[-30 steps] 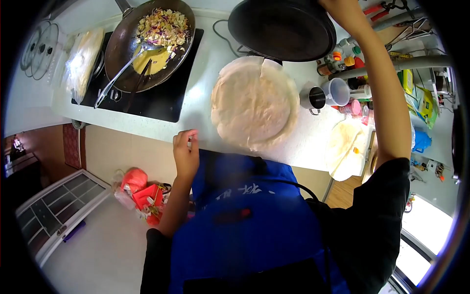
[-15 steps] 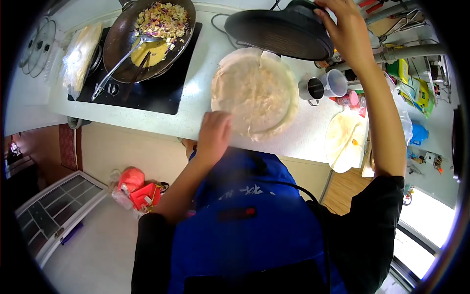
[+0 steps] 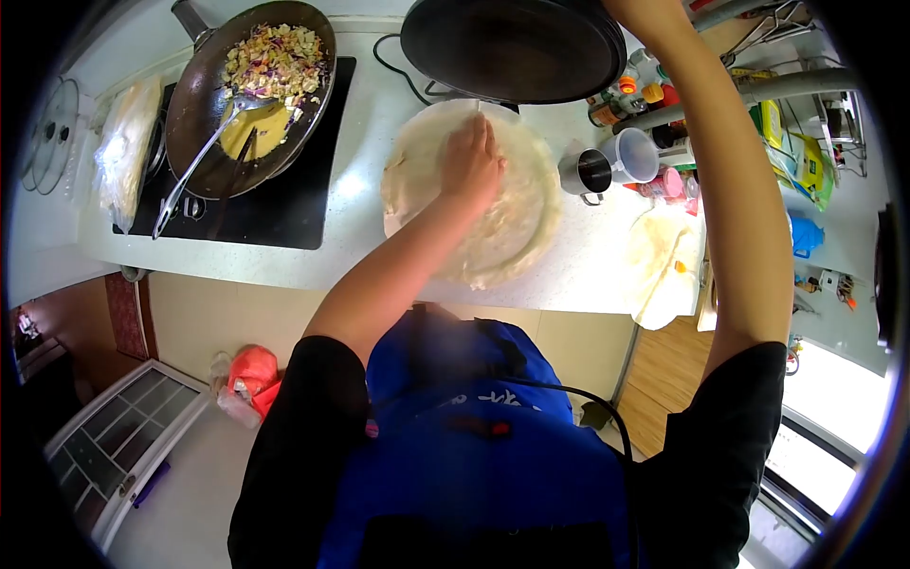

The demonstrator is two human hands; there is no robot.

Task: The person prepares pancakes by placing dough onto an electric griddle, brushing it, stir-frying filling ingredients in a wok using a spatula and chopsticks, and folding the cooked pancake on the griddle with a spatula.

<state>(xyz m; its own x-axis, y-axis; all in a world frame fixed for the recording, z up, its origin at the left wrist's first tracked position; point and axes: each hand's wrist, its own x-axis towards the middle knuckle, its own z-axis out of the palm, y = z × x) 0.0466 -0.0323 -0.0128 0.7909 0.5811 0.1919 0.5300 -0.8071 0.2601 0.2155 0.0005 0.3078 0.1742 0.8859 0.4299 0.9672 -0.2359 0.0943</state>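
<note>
A round, pale flatbread (image 3: 512, 213) lies in a round electric griddle, covering most of its base. My left hand (image 3: 471, 163) reaches over it, fingers stretched out towards the far rim and touching the bread's upper part. Above it, the griddle's black lid (image 3: 512, 47) stands raised and tilted back. My right hand (image 3: 640, 11) is at the lid's upper right edge, holding it up; its fingers are cut off by the frame's top.
On a black hob (image 3: 308, 190) at left sits a wok (image 3: 185, 152) with chopped vegetables, yellow liquid and a ladle (image 3: 194, 171). A metal cup (image 3: 585, 174) and a clear plastic cup (image 3: 633, 156) stand right of the griddle. Another flatbread (image 3: 659, 270) lies at the counter's right end.
My left hand has moved from the griddle's near left edge up onto the far part of the flatbread. The lid now stands further back, and my right hand has risen with it.
</note>
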